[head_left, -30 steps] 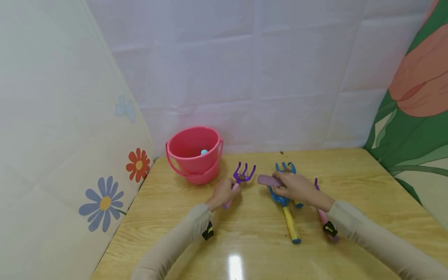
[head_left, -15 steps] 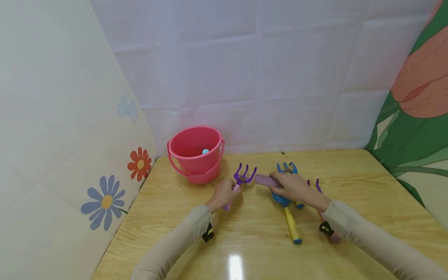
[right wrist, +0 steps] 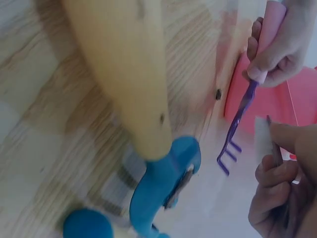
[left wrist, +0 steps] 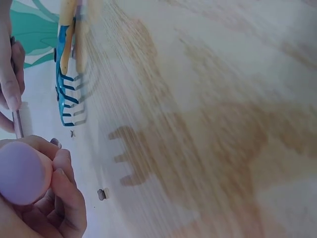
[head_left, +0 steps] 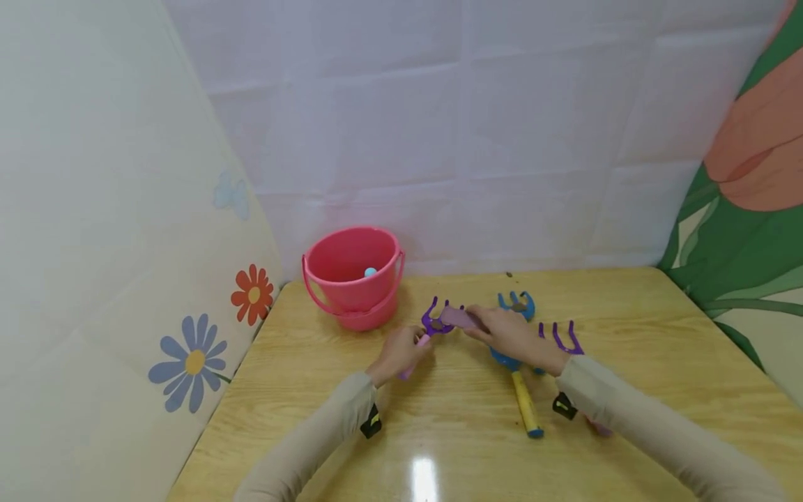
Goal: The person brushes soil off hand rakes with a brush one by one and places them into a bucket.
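My left hand (head_left: 399,352) grips the pink handle (right wrist: 270,37) of a small purple rake (head_left: 436,323), its prongs pointing away from me. My right hand (head_left: 507,335) pinches a flat mauve piece (head_left: 463,318), held over or against the rake's prongs in the head view; the right wrist view shows a gap between its pale face (right wrist: 262,139) and the prongs. Under and beside the right hand lie blue tools, one with a yellow handle (head_left: 525,404). Another purple rake (head_left: 567,341) lies right of them, partly hidden by the right forearm.
A pink bucket (head_left: 355,279) with a light blue thing (head_left: 370,272) inside stands at the back left of the wooden table (head_left: 464,446). Small dark bits (head_left: 509,274) lie near the back edge. A white cloth (head_left: 389,125) hangs behind.
My right hand has moved left with the mauve piece, bringing it to the rake's prongs in the head view. More of the right-hand purple rake shows. My left hand stays nearly still.
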